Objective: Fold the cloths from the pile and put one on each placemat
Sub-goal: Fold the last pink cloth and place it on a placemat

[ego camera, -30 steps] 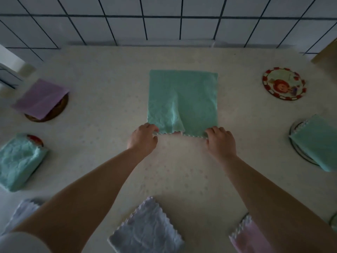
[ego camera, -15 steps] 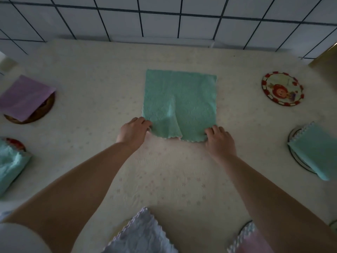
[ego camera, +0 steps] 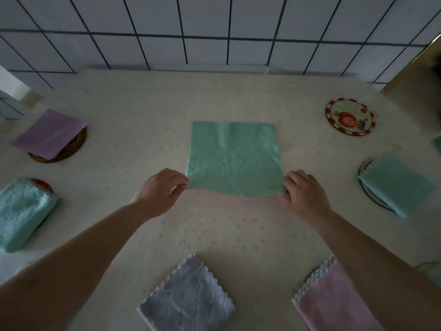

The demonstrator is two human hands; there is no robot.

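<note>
On the cream table (ego camera: 124, 230), going left to right, a folded purple cloth (ego camera: 49, 134) covers a brown placemat (ego camera: 71, 151) and a folded teal cloth (ego camera: 22, 211) lies nearer. At centre the left hand (ego camera: 158, 189) pinches the near left corner of the flat green cloth (ego camera: 233, 158), and the right hand (ego camera: 301, 192) pinches its near right corner. Further right sits a bare red-rimmed placemat (ego camera: 350, 117), then another folded green cloth (ego camera: 396, 182) on its mat.
</note>
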